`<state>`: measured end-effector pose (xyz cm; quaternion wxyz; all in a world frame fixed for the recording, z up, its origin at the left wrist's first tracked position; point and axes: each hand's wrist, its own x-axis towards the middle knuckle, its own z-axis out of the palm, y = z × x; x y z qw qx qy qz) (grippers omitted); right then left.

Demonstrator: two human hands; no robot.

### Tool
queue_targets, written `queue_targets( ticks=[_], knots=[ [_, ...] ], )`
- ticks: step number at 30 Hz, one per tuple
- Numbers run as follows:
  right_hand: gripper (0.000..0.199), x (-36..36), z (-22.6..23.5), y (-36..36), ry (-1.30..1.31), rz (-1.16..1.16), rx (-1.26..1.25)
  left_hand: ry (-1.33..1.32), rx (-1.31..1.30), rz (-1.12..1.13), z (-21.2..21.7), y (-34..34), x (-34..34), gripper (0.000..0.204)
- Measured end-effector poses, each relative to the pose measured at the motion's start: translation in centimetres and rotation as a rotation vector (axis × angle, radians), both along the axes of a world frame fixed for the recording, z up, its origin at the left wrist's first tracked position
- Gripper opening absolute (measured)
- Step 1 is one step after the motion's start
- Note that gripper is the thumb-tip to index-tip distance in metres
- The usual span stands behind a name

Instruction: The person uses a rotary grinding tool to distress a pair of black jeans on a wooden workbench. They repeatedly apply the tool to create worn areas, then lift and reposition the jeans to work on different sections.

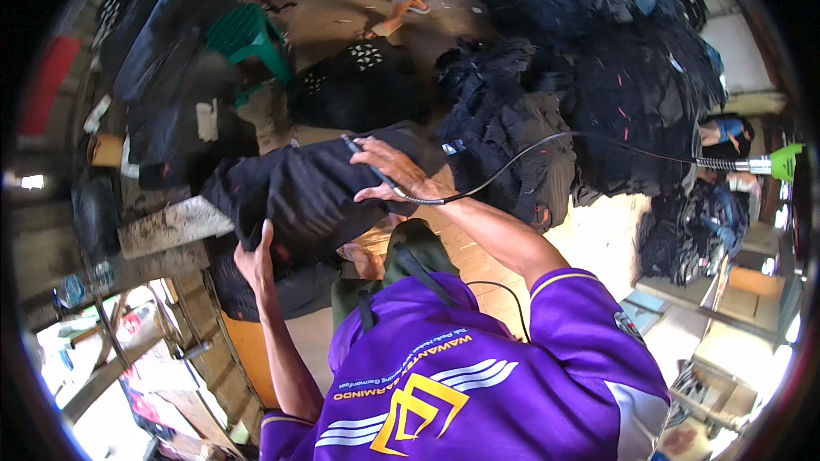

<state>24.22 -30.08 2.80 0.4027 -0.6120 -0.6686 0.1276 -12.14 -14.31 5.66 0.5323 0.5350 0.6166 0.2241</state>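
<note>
Two hands on dark cloth bundle (307, 192); left hand (254, 260) grips it; right hand (389, 172) clasps a cabled tool (376, 172)

Black cloth bundle (307, 192), black cable (504, 166), green stool (248, 38), purple shirt (478, 376) w/ yellow & white print

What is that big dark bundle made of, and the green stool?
The dark folded bundle looks like soft woven cloth, matte: it creases and sags under the right hand. The green stool looks like moulded plastic, smooth and slightly shiny.
</note>
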Motion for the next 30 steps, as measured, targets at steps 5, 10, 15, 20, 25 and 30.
queue_targets(
  ticks=[5,10,15,20,25,30],
  knots=[
    [0.079,-4.8,1.6,1.0,-0.122,0.016,0.04,-0.435,-0.296,-0.071,4.6,5.3,-2.3,0.05],
    [0.073,-13.4,-0.4,5.4,-0.094,-0.021,0.009,0.091,0.255,-0.365,2.9,13.2,-7.5,0.058],
    [0.059,-19.0,-0.8,10.5,-0.055,-0.017,0.025,0.906,0.444,-0.187,0.2,16.7,-6.1,0.071],
    [0.019,-11.1,1.4,10.7,0.238,0.102,0.053,0.86,0.643,0.299,-5.0,14.6,-1.0,0.054],
    [0.027,-6.5,1.0,10.8,0.204,0.263,-0.137,0.738,0.925,0.27,-7.6,16.9,-1.5,0.058],
    [0.029,-7.7,-0.7,14.9,0.099,0.601,0.031,0.681,0.796,0.336,-7.4,16.7,-1.2,0.041]
  ],
)
